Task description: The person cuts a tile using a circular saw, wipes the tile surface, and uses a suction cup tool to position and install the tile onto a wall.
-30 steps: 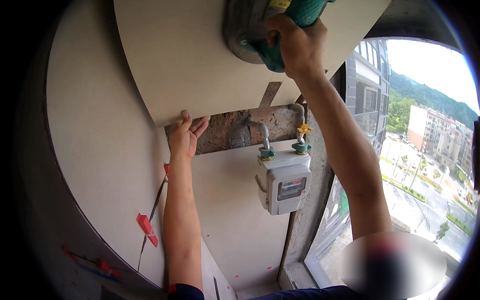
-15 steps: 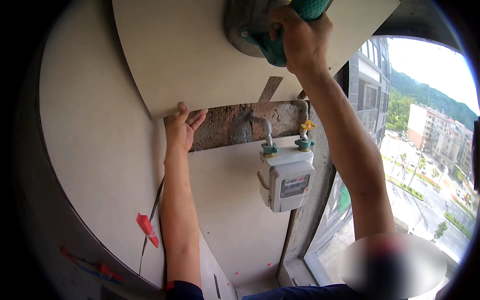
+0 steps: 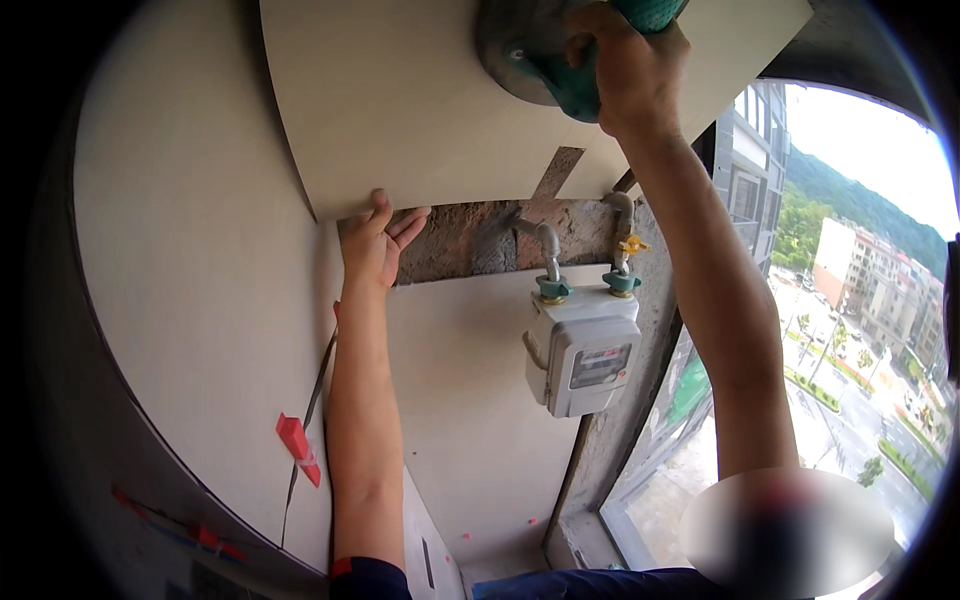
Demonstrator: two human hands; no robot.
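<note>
My right hand is closed around the green handle of a suction lifter. The lifter's round dark plate sits against the face of a large beige tile, which stands at the top of the wall and has a narrow slot cut into its lower edge. At the tile's lower left corner, my left hand holds the edge, thumb on the face and fingers at the underside. Below the tile runs a strip of rough bare wall. What lies behind the tile is hidden.
A white gas meter hangs below on grey pipes, with a yellow valve. Lower wall tile lies behind it. Left is a tiled wall with a red clip; right, a window overlooks a street.
The view has shifted slightly, so tile, meter and hands appear a little further right. Both hands keep the same holds on the tile and suction lifter.
</note>
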